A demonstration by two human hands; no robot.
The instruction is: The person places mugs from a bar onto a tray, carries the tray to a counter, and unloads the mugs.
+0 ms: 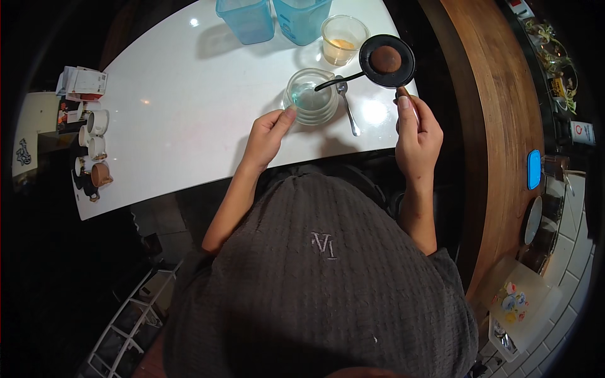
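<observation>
In my right hand (420,132) is the handle of a black gooseneck kettle (370,70), seen from above with a round brown knob on its lid. Its thin curved spout points left, with the tip over a clear ribbed glass server (314,114). The bottom of the server has a bluish-green tint; whether liquid is flowing cannot be made out. My left hand (267,135) is closed at the server's near left side, thumb and fingers pinched on it. A metal spoon (350,113) lies just right of the server. Behind stands a clear cup (340,53) with something tan inside.
Two translucent blue containers (247,24) stand at the white table's (183,107) far edge. Several cups (98,148) and a stack of papers (85,82) line its left end. A wooden counter (504,126) with a blue object (534,169) runs along the right.
</observation>
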